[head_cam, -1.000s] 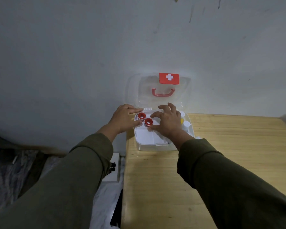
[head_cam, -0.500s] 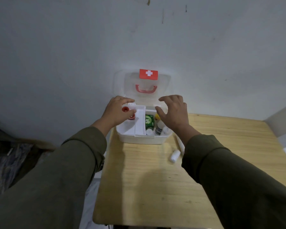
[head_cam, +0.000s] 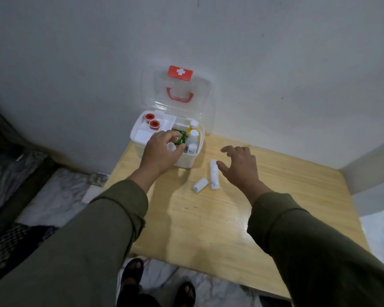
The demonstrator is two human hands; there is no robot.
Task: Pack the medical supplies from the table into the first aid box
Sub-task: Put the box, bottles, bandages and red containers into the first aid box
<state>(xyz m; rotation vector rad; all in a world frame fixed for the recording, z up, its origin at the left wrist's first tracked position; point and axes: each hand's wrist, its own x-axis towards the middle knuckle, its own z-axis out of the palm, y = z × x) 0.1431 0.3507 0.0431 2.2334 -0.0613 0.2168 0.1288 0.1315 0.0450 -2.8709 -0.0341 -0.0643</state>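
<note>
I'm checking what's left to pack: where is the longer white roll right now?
In the head view, the longer white roll lies on the wooden table, just right of the shorter roll, beside the open right hand.

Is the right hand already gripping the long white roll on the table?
No: the right hand hovers open beside the long white roll, which lies free on the table.

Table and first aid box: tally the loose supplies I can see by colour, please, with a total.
Red-capped round tape rolls, in the box tray: 2
White cylindrical bandage rolls, lying on the wooden table: 2
White plastic bottles, standing in the box: 3 visible
Green packet, under the left hand's fingers: 1
Total: 8; others may be hidden.
</note>
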